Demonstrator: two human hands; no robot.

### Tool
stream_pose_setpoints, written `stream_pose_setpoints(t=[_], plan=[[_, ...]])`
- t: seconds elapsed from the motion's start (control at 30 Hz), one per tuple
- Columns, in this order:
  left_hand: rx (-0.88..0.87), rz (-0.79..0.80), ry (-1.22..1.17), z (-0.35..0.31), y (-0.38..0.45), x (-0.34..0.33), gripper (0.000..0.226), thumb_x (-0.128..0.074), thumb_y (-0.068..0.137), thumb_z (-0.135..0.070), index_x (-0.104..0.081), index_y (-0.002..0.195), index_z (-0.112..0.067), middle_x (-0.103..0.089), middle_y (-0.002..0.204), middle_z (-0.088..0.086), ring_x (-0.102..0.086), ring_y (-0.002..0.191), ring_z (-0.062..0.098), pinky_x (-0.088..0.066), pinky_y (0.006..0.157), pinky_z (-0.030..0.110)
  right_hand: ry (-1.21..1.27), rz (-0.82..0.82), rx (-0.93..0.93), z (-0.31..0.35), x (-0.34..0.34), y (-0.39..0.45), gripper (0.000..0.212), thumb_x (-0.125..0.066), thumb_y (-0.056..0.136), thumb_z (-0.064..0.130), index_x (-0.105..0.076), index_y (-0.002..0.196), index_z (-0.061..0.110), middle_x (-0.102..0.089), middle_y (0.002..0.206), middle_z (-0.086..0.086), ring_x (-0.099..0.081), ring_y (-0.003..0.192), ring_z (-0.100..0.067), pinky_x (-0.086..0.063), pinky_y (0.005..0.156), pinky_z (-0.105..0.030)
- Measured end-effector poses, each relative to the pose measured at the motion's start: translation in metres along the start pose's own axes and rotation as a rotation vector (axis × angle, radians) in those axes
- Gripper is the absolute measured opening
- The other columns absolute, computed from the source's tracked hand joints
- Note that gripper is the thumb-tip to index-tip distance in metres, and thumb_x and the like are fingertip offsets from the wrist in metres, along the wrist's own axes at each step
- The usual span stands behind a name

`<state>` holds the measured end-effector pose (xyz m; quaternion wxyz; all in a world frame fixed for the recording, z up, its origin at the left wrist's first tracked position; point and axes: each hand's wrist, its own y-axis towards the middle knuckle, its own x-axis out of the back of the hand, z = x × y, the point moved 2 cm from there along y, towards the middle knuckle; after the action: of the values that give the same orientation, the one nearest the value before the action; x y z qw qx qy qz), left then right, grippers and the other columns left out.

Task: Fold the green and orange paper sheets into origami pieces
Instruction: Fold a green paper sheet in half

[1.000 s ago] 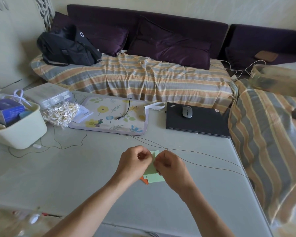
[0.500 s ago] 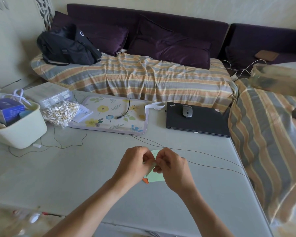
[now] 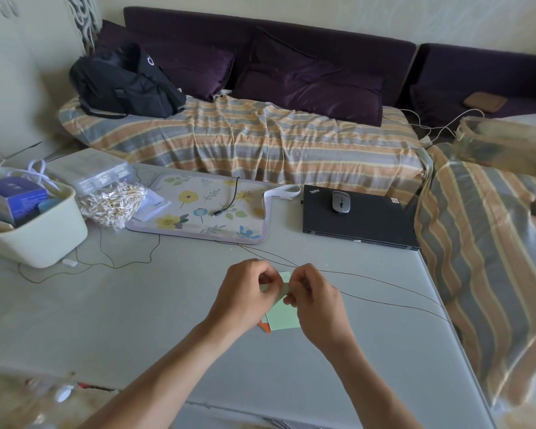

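My left hand point(image 3: 245, 297) and my right hand point(image 3: 317, 300) meet over the middle of the grey table point(image 3: 136, 320). Both pinch a small green paper piece point(image 3: 280, 287) between fingertips, holding it just above the surface. Under the hands lies a flat green paper sheet point(image 3: 283, 318). A corner of an orange paper sheet point(image 3: 265, 327) pokes out from beneath its left edge. The hands hide most of the held piece.
A thin dark cable point(image 3: 384, 284) runs across the table just beyond my hands. Further back lie a floral mat point(image 3: 198, 212) and a closed black laptop point(image 3: 359, 222) with a mouse point(image 3: 341, 202) on it. A cream bin point(image 3: 34, 230) and a bag of cotton swabs point(image 3: 112, 204) stand at the left.
My hands have drawn closer together around the held green piece, fingertips nearly touching. The flat sheets on the table have not moved.
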<state>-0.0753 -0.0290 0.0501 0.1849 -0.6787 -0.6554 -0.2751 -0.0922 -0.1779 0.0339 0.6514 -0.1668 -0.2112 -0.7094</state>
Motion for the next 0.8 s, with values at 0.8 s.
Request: stream_pose_setpoints(t=[0.8], plan=[[-0.050,-0.058,0.046,0.0033,0.0034,0.0001,0.009,-0.070,0.085,-0.018,-0.073,0.079,-0.024,-0.068,0.081,-0.013,-0.062,0.073,0.002,-0.046,0.060,0.018,-0.087,-0.066,0.068,-0.0085,-0.0009,0.0066,0.016,-0.062,0.088,0.003,-0.056,0.080,0.016,-0.057,0.062,-0.001,-0.044,0.060,-0.013,-0.033,0.053,-0.016]])
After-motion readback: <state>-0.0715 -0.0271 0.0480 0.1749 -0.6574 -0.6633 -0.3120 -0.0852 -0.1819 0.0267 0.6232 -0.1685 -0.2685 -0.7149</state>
